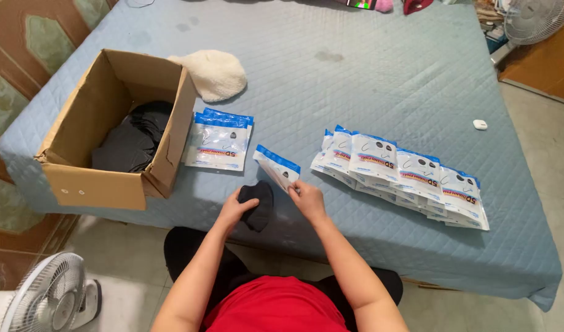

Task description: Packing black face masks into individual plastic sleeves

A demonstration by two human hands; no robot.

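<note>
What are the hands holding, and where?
Left hand grips a black cloth piece at its upper left edge; right hand pinches a blue-topped packet by its lower end.

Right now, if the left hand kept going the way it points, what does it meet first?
The left hand already grips the black mask. Going on up and right, it would probably meet the pouch held by the right hand first, though depth is hard to judge from above.

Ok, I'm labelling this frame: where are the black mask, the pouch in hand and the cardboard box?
black mask [258,206], head view, middle of the fabric.
pouch [277,168], head view, its clear front.
cardboard box [171,144], head view, right outer wall.
</note>
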